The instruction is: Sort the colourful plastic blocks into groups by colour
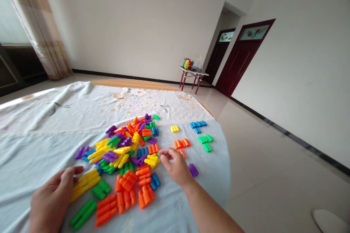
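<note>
My left hand [53,198] is at the lower left, its fingers curled against a long yellow block piece [86,184]. My right hand [175,165] is right of the colourful pile, thumb and index finger pinched; a small bit of green shows at the fingertips, too small to name. Just left of those fingertips lies a yellow piece [152,160]. The pile holds several purple, green, blue, yellow and orange pieces [127,179]. Apart from it, on the right, lie blue pieces [198,126], green pieces [205,142], orange pieces [182,143], a yellow piece [175,129] and a purple piece [193,170].
A pale, wrinkled floral cloth [142,103] covers the round table, whose wooden edge [136,83] shows at the back. Farther off, a small table [194,71] bears bags. Dark red doors [243,56] stand beyond. A white rounded object [329,221] is at the lower right.
</note>
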Motion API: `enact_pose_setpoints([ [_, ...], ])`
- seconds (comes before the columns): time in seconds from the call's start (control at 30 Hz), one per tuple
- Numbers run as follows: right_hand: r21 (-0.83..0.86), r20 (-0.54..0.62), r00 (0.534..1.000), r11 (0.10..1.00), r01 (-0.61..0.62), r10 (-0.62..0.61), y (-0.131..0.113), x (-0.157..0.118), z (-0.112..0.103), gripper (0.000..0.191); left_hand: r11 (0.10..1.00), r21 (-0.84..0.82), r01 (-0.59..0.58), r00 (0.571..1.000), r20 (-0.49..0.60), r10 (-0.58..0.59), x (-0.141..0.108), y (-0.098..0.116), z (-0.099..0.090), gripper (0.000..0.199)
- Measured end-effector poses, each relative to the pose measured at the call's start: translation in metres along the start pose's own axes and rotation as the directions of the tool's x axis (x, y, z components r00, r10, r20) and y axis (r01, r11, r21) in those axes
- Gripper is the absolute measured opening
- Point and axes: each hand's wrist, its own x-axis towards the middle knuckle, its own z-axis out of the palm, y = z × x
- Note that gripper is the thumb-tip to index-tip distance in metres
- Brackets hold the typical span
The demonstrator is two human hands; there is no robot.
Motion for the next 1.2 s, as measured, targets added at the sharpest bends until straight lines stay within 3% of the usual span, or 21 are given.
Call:
enact_pose_setpoints([
  [0.1, -0.071, 0.01, 0.998, 0.995, 0.065, -0.065, 0.001, -0.012, 0.011, 0.02, 0.996, -0.052, 0.079, 0.996, 0.053, -0.076, -0.005, 0.013, -0.004, 0.046],
  [0.27, -0.139, 0.02, 0.993, 0.983, 0.121, -0.12, 0.008, -0.031, 0.023, 0.024, 0.994, -0.08, 0.071, 0.994, 0.082, -0.065, -0.006, 0.014, -0.005, 0.042],
  [0.43, -0.153, 0.112, 0.983, 0.975, 0.164, -0.147, 0.011, -0.041, 0.032, 0.026, 0.995, -0.086, 0.054, 0.995, 0.091, -0.046, -0.006, 0.013, -0.004, 0.042],
  [0.7, -0.126, 0.152, 0.984, 0.986, 0.11, -0.091, 0.017, -0.038, 0.032, 0.031, 0.997, -0.065, 0.045, 0.995, 0.097, -0.039, -0.006, 0.012, -0.002, 0.042],
  [0.97, 0.074, 0.167, 0.982, 0.994, 0.077, -0.088, 0.017, -0.035, 0.021, 0.029, 0.999, -0.038, 0.034, 0.994, 0.101, -0.03, -0.007, 0.012, -0.005, 0.043],
  [1.1, 0.029, 0.171, 0.977, 0.992, 0.124, -0.127, 0.015, -0.036, 0.02, 0.029, 0.999, -0.025, 0.028, 0.993, 0.112, -0.025, -0.008, 0.013, -0.005, 0.045],
  [1.2, -0.038, 0.101, 0.977, 0.981, 0.192, -0.187, 0.012, -0.037, 0.023, 0.03, 1.0, -0.006, 0.021, 0.993, 0.115, -0.02, -0.008, 0.015, -0.005, 0.046],
])
